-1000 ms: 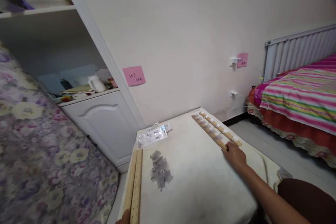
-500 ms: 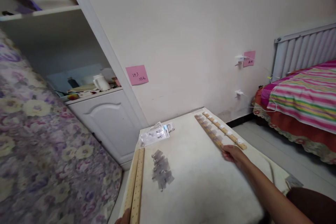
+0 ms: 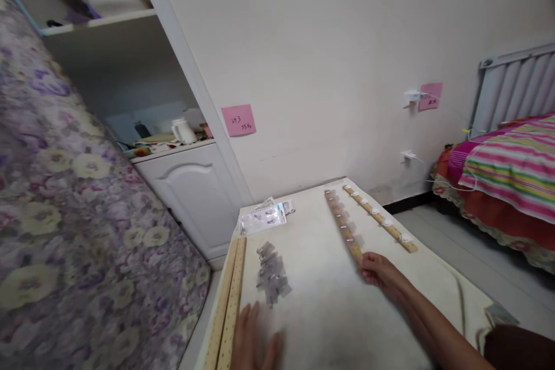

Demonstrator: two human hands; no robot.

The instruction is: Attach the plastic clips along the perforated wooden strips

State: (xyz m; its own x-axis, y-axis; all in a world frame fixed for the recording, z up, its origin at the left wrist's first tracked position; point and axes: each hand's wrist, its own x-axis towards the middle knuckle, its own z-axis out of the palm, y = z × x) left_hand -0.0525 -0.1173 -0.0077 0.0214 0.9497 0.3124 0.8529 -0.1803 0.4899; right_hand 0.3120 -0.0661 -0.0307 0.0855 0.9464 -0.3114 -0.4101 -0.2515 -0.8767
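A white padded table (image 3: 329, 312) lies in front of me. My right hand (image 3: 378, 273) is closed on the near end of a perforated wooden strip (image 3: 343, 228) carrying several clear clips. A second wooden strip (image 3: 380, 218) with white clips lies apart to its right. My left hand (image 3: 255, 340) is open, fingers spread and blurred, over the near left of the table beside two wooden strips (image 3: 228, 306) along the left edge. A heap of clear clips (image 3: 271, 274) lies just beyond that hand.
Small plastic packets (image 3: 265, 217) sit at the table's far left corner. A floral mattress (image 3: 65, 214) leans on the left, a white cabinet (image 3: 191, 185) stands behind it, and a striped bed (image 3: 511, 167) is on the right. Pink notes are stuck on the wall.
My right hand has drawn the clear-clip strip leftward, away from the other strip. My left hand has moved from the table's near edge up onto the table. The view has panned left.
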